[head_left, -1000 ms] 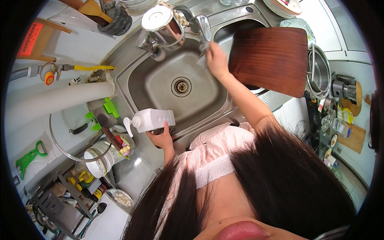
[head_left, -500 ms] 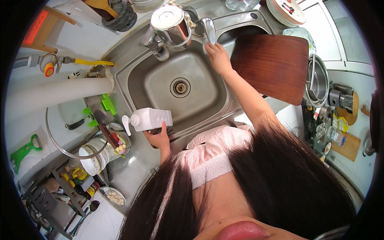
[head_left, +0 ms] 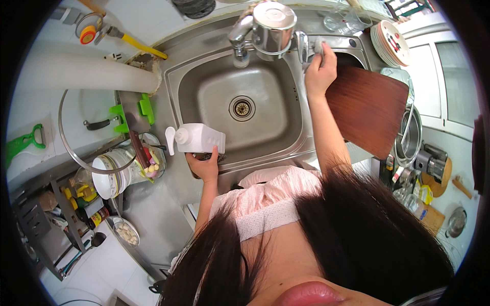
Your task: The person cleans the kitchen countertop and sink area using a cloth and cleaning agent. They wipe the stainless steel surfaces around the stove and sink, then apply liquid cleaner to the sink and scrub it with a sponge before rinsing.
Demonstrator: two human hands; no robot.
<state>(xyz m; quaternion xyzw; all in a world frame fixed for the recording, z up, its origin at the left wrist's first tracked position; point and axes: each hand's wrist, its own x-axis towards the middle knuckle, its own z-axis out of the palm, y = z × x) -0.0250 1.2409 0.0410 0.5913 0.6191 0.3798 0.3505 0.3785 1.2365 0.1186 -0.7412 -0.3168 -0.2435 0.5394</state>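
My left hand (head_left: 204, 163) grips a white pump bottle (head_left: 201, 138) lying sideways over the front-left of the steel sink (head_left: 265, 125); something dark and textured, perhaps a scourer, shows beneath it. My right hand (head_left: 321, 71) pinches a small grey wad (head_left: 318, 46), perhaps a cloth, just right of the chrome tap lever (head_left: 301, 47). The chrome cylindrical tap fitting (head_left: 273, 33) stands at the sink's back. A brown wooden board (head_left: 367, 109) lies across the right basin, beside my right forearm.
At left are a white pipe (head_left: 102, 74), a cleaver (head_left: 130, 112) in a green holder, a glass lid (head_left: 76, 143) and stacked bowls (head_left: 104, 177). On the right are plates (head_left: 383, 46), steel pots (head_left: 408, 132) and a window (head_left: 449, 76).
My right hand has moved from the tap lever toward the right with the grey wad. The view has shifted, with the sink farther right. My left hand still holds the bottle.
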